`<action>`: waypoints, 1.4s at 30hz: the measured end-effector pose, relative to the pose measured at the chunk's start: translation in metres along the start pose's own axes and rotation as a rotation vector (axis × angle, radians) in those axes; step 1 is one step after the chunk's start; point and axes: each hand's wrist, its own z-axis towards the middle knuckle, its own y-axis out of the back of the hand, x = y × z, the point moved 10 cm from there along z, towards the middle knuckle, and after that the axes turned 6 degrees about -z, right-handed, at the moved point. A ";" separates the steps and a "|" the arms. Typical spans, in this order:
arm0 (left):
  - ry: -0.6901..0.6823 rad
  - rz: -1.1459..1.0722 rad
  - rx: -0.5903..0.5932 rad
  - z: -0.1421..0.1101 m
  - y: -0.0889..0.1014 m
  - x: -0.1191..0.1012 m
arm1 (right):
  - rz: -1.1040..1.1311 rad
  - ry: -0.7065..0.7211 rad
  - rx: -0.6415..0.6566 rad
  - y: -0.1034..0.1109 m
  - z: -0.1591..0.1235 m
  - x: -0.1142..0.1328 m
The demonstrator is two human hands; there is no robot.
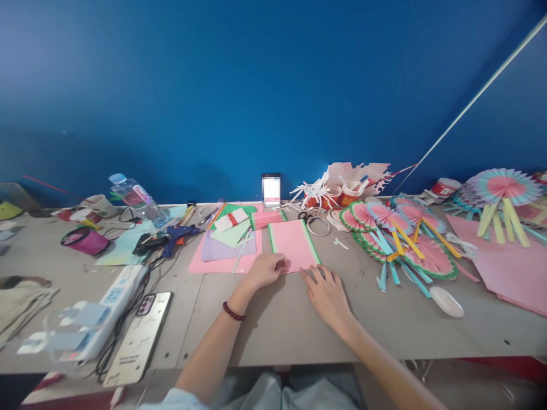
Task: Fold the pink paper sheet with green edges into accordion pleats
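Observation:
A pink sheet of paper [294, 242] with green and pale yellow strips along its left and right sides lies flat on the table in front of me. My left hand [267, 270] is at its near left corner, fingers curled in and closed on the sheet's edge. At the near right corner my right hand [325, 291] lies palm down, fingers spread, with the fingertips touching the paper's near edge. Just beyond the sheet's left side is a pleated pink strip of paper [268, 220]. Scissors [304, 216] and a roll of tape [318, 226] sit by its far right corner.
Finished paper fans [397, 222] and a white computer mouse [447, 302] are on the right. Left are coloured sheets [205, 263], a glue gun [177, 236], a bottle [139, 199], a power strip [113, 307] and a phone [139, 341]. A small phone [271, 191] stands against the blue wall.

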 end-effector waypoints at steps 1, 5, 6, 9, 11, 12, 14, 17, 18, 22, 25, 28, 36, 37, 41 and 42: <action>-0.001 0.019 -0.006 0.000 0.001 0.000 | -0.001 -0.002 0.001 0.000 0.000 0.000; 0.017 0.043 -0.007 0.001 0.000 0.004 | 0.006 -0.004 0.012 0.000 0.000 0.000; 0.023 0.042 -0.007 0.001 -0.001 0.005 | 0.009 -0.006 0.014 0.000 0.000 0.000; 0.044 0.045 -0.002 0.001 -0.002 0.007 | 0.009 -0.007 0.017 0.001 0.001 0.000; 0.066 0.046 0.008 0.001 -0.003 0.008 | 0.009 -0.006 0.011 0.002 0.001 0.000; 0.073 0.045 0.011 0.001 -0.003 0.008 | 0.009 -0.006 0.005 0.002 0.001 0.000; 0.082 0.048 0.008 0.002 -0.003 0.009 | 0.008 -0.006 -0.008 0.002 0.000 -0.001; 0.078 0.057 -0.006 0.002 -0.004 0.008 | 0.001 -0.003 -0.010 0.001 0.000 -0.001; 0.074 0.059 -0.008 0.002 -0.004 0.008 | -0.002 0.000 -0.006 0.001 0.000 0.000; 0.076 0.062 -0.007 0.002 -0.005 0.009 | -0.030 0.029 0.022 0.001 0.000 0.003; 0.083 0.058 -0.005 0.003 -0.004 0.009 | -0.051 0.048 0.043 0.003 0.001 0.005; 0.081 0.027 0.001 0.003 -0.004 0.009 | -0.030 0.062 0.046 0.006 0.003 0.005; 0.044 -0.031 -0.002 0.002 -0.003 0.008 | 0.099 0.157 -0.031 0.012 0.011 0.013; 0.045 -0.031 -0.002 0.002 -0.003 0.008 | 0.100 0.165 -0.038 0.011 0.011 0.015; 0.045 -0.028 -0.002 0.003 -0.003 0.009 | 0.065 0.129 -0.073 0.009 0.008 0.020; 0.042 -0.030 -0.001 0.003 -0.003 0.010 | 0.052 0.121 -0.076 0.008 0.007 0.021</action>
